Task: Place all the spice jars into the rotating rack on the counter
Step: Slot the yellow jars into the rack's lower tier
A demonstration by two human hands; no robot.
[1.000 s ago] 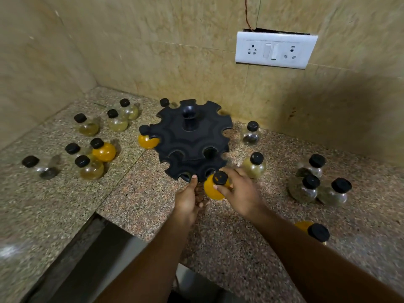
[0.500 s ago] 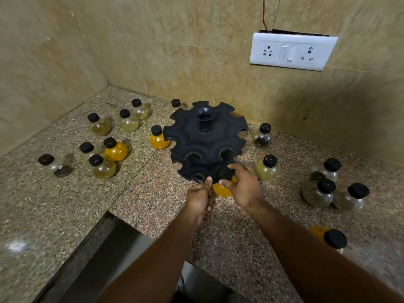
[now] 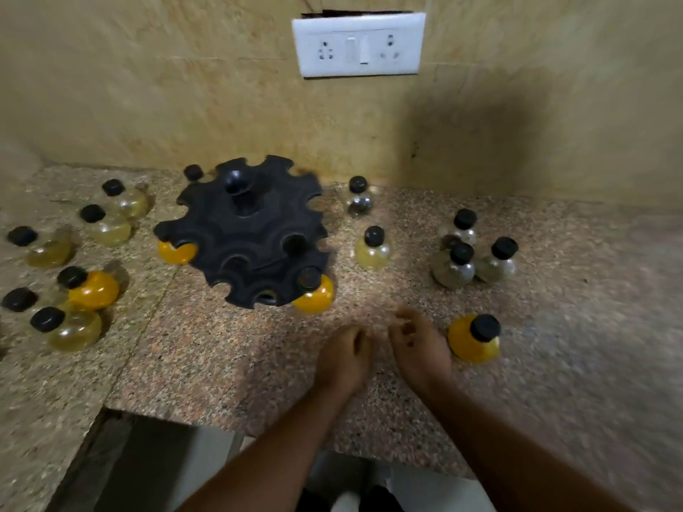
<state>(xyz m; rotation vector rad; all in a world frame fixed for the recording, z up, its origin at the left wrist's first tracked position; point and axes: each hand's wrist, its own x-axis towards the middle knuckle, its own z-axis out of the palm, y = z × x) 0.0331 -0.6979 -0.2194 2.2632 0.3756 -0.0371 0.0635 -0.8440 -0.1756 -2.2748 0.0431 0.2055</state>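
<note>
The black rotating rack stands on the granite counter near the back wall. An orange jar with a black cap hangs in a slot at its front right, and another orange jar sits in a slot at its left. My left hand and my right hand hover over the counter in front of the rack, both holding nothing, fingers loosely curled. A further orange jar stands just right of my right hand. Several loose jars stand left and right of the rack.
Pale yellow and orange jars cluster at the left. A yellow jar, a clear jar and three greyish jars stand at the right. A white socket plate is on the wall. The counter edge drops off at the front.
My right hand let go of the orange jar, which now hangs in the rack's front right slot. Both hands pulled back toward me and to the right. The camera view shifted right.
</note>
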